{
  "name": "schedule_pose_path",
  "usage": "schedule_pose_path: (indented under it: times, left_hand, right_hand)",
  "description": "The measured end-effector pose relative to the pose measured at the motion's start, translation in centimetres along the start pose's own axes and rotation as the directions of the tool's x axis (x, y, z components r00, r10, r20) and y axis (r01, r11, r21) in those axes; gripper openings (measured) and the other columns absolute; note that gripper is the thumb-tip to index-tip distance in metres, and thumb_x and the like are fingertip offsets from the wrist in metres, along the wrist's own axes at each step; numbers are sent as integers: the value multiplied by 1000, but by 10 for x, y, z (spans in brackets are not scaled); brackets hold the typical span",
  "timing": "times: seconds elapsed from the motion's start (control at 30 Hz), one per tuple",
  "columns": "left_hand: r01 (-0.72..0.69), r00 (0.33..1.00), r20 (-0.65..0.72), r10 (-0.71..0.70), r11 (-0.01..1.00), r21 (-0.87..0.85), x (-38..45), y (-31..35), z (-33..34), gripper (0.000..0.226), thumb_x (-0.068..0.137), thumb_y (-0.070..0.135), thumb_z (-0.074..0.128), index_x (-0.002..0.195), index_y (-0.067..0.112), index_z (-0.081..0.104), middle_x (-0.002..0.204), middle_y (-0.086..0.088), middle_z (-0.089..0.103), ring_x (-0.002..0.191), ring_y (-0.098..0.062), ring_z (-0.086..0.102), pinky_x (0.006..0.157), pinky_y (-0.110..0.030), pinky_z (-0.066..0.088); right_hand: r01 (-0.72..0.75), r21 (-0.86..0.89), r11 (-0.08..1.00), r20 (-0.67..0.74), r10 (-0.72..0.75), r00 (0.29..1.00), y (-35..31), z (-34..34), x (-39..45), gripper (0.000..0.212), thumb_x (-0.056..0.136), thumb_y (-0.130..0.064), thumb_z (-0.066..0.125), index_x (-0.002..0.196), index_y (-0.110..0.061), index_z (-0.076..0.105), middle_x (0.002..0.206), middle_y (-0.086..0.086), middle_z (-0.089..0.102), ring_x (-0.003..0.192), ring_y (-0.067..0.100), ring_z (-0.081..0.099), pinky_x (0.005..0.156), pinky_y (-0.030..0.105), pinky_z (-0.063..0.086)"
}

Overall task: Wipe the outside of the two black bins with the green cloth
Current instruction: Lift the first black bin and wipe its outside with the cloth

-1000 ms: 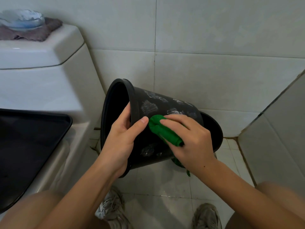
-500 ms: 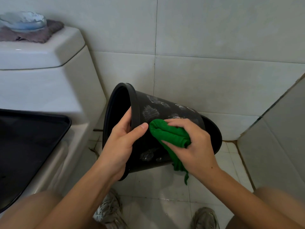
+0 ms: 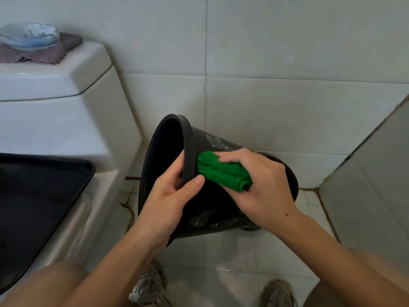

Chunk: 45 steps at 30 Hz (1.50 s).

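A black bin (image 3: pixel 210 218) is tipped on its side above the floor, its mouth facing left. My left hand (image 3: pixel 170 200) grips its rim, thumb outside and fingers inside. My right hand (image 3: pixel 263 187) holds a bunched green cloth (image 3: pixel 221 171) and presses it against the bin's outer wall just beside the rim. Pale smears mark the bin's wall above and below the cloth. Behind the tipped bin, part of a second black bin (image 3: pixel 292 185) shows at the right, mostly hidden.
A white toilet (image 3: pixel 66 129) stands at the left with a black lid (image 3: pixel 37 196). On its tank lie a grey cloth (image 3: pixel 51 54) and a bluish dish (image 3: pixel 28 37). Tiled walls close the back and right. My shoes (image 3: pixel 150 286) rest on the tiled floor.
The right hand has slid the green cloth up the bin's wall toward the rim. The bin has sunk slightly in the view. The left hand keeps its hold on the rim.
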State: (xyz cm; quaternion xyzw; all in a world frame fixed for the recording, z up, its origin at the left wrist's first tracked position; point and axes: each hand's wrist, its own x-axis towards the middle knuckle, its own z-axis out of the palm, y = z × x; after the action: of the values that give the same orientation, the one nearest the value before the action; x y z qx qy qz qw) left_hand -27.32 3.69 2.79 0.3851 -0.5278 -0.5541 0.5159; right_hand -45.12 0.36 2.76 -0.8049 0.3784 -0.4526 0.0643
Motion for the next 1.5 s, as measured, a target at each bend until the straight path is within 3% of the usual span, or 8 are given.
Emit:
schedule_pose_path:
  times: [0.27,0.43,0.63,0.83,0.97,1.17,1.37,1.5]
  left_hand:
    - [-3,1000,-6,3,999,49,2,-1,3,59,90,11,54,145,25,43,138,1,59,128,-19,54,110,-46,40]
    - [7,1000,-22,-6,1000,25,4,-3,-2,53,91,10,52,143,17,46,135,-7,60,127,-25,54,111,-51,37]
    - [-1,1000,-4,1,999,52,4,-4,4,56,92,11,52,146,21,41,139,-5,57,129,-24,53,111,-50,38]
    - [-28,999,-35,29,999,43,4,-2,6,49,94,17,49,143,17,45,136,-7,59,128,-25,53,112,-52,36]
    - [-22,1000,-11,23,997,70,4,-2,9,51,95,17,49,145,22,42,139,-2,57,130,-21,52,112,-49,38]
    - [-30,998,-62,33,999,44,1,-2,9,47,96,24,45,142,19,47,134,-3,61,127,-21,55,111,-50,38]
    - [-23,1000,-9,24,995,95,0,-4,12,49,96,23,46,145,25,44,139,0,57,130,-21,52,110,-50,38]
    - [-49,998,-26,51,997,66,-1,-2,10,48,96,22,45,144,19,45,136,-5,59,128,-23,54,110,-51,38]
  right_hand:
    - [-233,13,972,-75,233,970,10,4,25,24,83,-32,70,100,-16,62,78,-2,69,72,22,67,61,45,53]
    - [-71,-35,997,-11,71,997,-3,8,7,29,80,-27,75,104,-13,67,92,0,72,83,21,69,67,43,55]
    - [-197,-46,979,-96,192,977,7,7,21,26,83,-33,68,100,-14,63,78,1,69,72,25,66,61,45,52]
    - [21,-71,997,-61,-26,998,-5,4,-2,30,77,-18,79,104,-9,69,97,0,73,88,20,68,70,40,55]
    - [-127,-101,987,-78,120,990,9,2,16,24,83,-26,71,102,-12,64,82,2,69,74,24,65,61,44,53]
    - [65,-142,988,-52,-73,996,-2,3,-3,35,70,-9,81,103,-9,69,97,2,72,89,23,68,68,40,55]
    - [-161,-168,973,-75,150,986,14,-1,23,21,84,-25,71,99,-14,60,76,4,66,69,28,63,58,44,51]
    - [-33,-164,986,-43,26,999,-2,-3,8,25,79,-24,73,100,-13,65,83,2,68,76,24,63,61,40,51]
